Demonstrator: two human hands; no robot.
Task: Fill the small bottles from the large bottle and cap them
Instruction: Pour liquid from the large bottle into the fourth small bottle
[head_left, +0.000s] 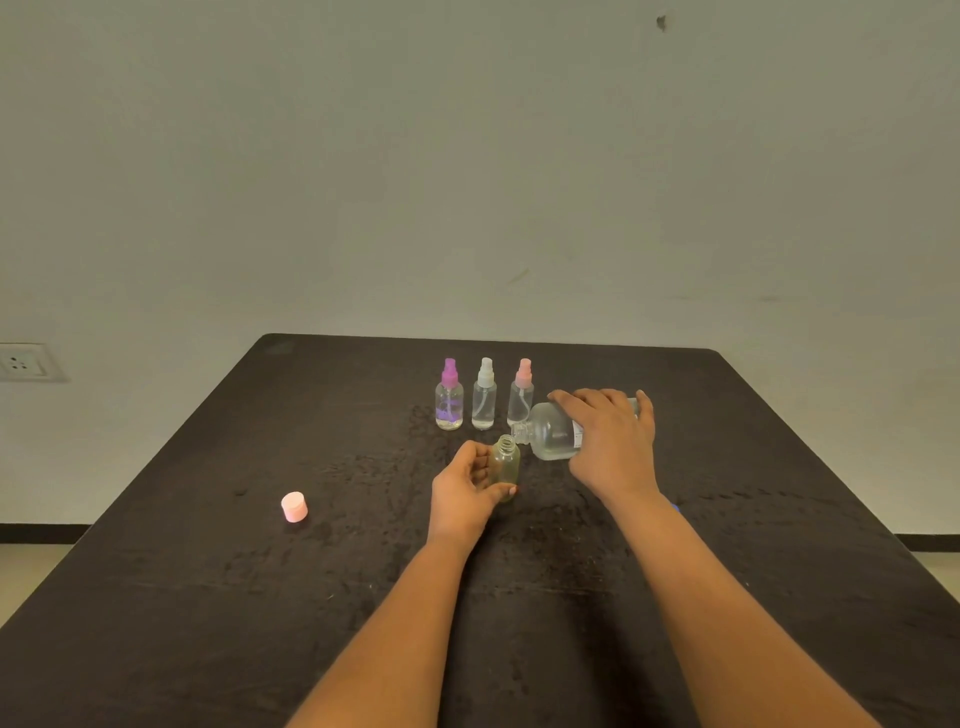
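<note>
The left hand (465, 486) holds the small open yellowish bottle (505, 467) upright with curled fingers; the right hand (613, 436) grips the large clear glass bottle (550, 431), tipped toward its mouth, above the dark tabletop (208, 571).

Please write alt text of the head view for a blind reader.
The right hand tips a large clear bottle sideways, its mouth near the open small bottle gripped by the left hand. Three capped spray bottles stand behind on the dark table; a pink cap lies left.
</note>
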